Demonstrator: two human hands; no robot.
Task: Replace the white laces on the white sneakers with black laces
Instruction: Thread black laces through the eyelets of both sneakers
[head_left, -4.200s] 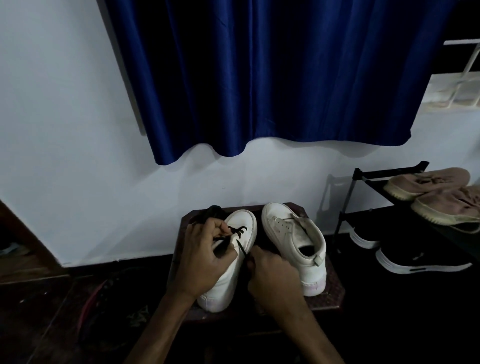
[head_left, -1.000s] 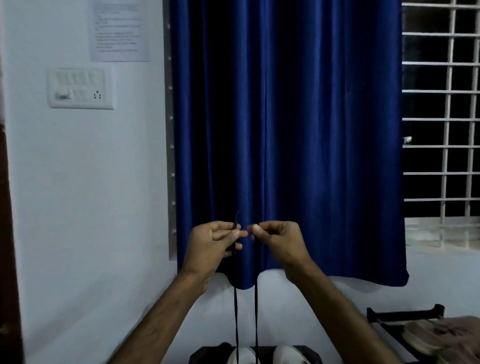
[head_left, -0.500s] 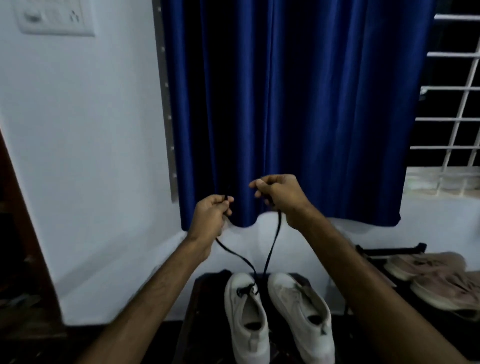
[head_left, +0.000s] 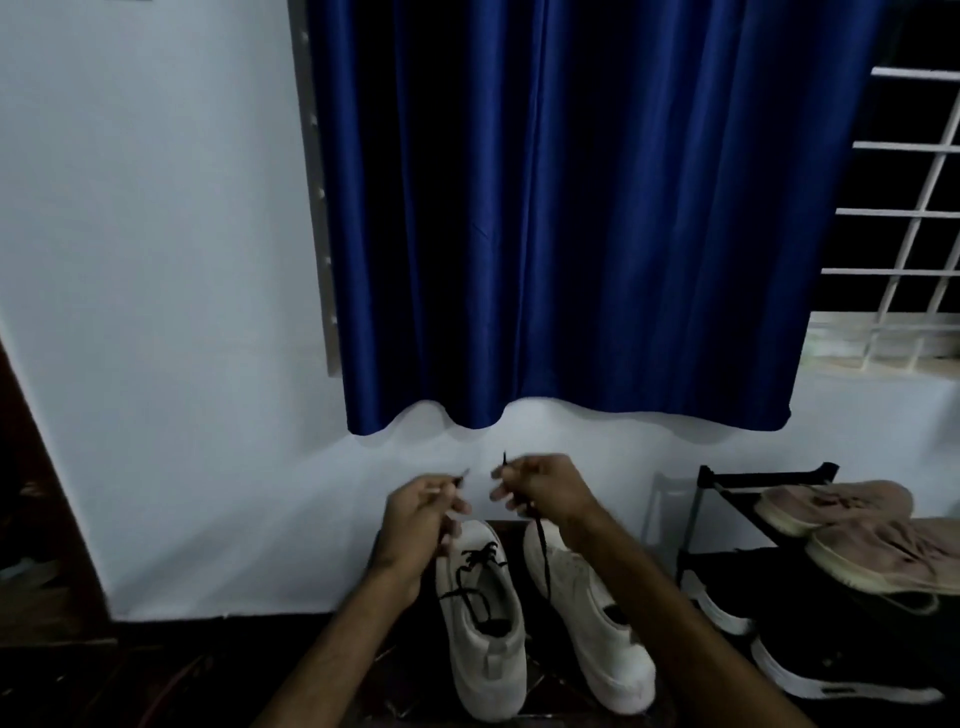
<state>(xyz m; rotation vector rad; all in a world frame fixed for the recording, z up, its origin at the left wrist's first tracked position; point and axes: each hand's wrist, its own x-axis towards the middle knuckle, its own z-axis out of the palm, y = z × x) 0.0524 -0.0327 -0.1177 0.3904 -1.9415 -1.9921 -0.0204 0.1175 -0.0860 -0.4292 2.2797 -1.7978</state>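
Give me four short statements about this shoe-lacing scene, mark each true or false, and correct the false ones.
1. The left hand and the right hand each pinch an end of the thin black lace. True.
2. The thin black lace is threaded through the right white low-top sneaker. False: it is threaded through the left white low-top sneaker; one strand only hangs in front of the right one.
3. Two beige shoes sit on the top tier of the black metal rack. True.
4. The dark blue fabric curtain reaches the floor. False: its hem ends against the wall, above both hands.
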